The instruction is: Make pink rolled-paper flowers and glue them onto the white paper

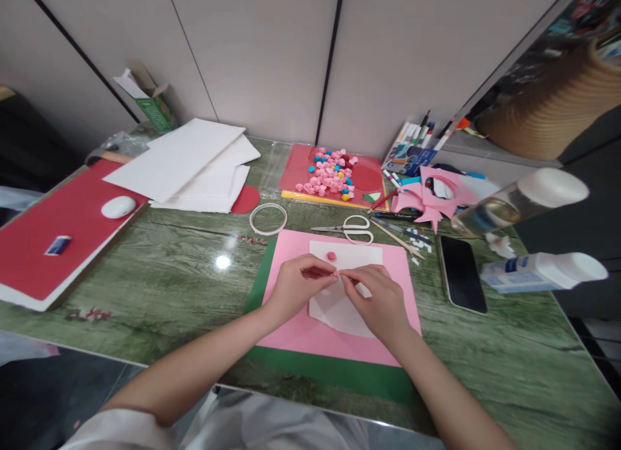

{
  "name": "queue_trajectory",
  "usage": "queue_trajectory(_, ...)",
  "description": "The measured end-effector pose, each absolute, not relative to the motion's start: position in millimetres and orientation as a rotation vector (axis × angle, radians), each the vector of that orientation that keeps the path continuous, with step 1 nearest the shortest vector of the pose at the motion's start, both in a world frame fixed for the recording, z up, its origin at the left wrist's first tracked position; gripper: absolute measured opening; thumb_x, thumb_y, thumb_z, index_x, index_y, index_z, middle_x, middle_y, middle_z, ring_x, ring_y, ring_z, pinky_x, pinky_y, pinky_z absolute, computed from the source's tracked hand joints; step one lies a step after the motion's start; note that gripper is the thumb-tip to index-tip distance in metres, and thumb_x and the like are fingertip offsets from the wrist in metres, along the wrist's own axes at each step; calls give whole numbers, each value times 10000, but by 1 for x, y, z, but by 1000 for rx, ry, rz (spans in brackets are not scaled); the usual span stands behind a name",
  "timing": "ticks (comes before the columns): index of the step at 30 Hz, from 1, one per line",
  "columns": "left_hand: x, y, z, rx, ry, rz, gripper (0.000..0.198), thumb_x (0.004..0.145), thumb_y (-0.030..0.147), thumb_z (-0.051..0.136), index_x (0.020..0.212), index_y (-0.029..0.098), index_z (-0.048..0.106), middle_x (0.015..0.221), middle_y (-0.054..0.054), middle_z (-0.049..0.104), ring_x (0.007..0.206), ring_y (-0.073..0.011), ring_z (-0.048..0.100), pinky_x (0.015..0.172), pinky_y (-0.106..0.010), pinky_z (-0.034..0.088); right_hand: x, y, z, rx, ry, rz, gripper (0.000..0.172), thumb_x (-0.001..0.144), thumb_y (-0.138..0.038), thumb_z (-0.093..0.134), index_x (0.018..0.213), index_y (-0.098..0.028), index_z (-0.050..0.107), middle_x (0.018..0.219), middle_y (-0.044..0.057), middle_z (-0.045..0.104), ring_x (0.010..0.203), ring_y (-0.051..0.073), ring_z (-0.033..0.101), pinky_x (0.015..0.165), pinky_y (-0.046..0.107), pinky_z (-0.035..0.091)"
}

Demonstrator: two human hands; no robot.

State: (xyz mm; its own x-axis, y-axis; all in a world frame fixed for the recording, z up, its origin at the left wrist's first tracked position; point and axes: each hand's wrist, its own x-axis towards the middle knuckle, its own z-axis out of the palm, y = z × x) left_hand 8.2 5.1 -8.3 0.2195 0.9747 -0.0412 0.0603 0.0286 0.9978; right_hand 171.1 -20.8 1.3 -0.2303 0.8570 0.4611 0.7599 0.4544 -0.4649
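My left hand [303, 278] and my right hand [381, 298] meet over a white sheet [349, 314]. Both pinch a tiny pink piece [336, 273] between thumb and fingertips; it is too small to tell whether it is paper or something else. Just beyond the fingertips, a small pink curled rosette [331, 256] sits on the white sheet. Under that sheet lies pink paper [286, 337], with green paper [334, 375] beneath it. White-handled scissors [356, 230] rest just beyond the pink paper's far edge.
A pile of pink, blue and yellow pieces [332, 172] lies on red sheets at the back. White sheets [179, 159] and a tape roll [268, 219] are to the left. A phone [462, 272], a white bottle [543, 271] and pink paper scraps [429, 194] stand or lie right.
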Motion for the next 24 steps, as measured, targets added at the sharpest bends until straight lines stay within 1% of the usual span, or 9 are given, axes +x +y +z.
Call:
queue_trajectory(4, 8, 5, -7, 1275, 1088, 985, 125, 644, 212, 699, 737, 138, 663, 753, -52, 665, 714, -151, 627, 703, -273, 515, 172, -22, 1, -1353, -2045, 218, 110, 820, -206, 529, 863, -197, 630, 711, 10, 664, 637, 124, 594, 704, 289, 418)
queue_trajectory(24, 7, 5, -6, 1339, 1107, 992, 115, 654, 225, 694, 733, 145, 669, 749, -49, 660, 715, -145, 619, 689, -260, 507, 172, -20, 0, -1320, -2046, 182, 93, 812, -197, 545, 853, -194, 628, 697, 8, 665, 614, 116, 589, 694, 290, 427)
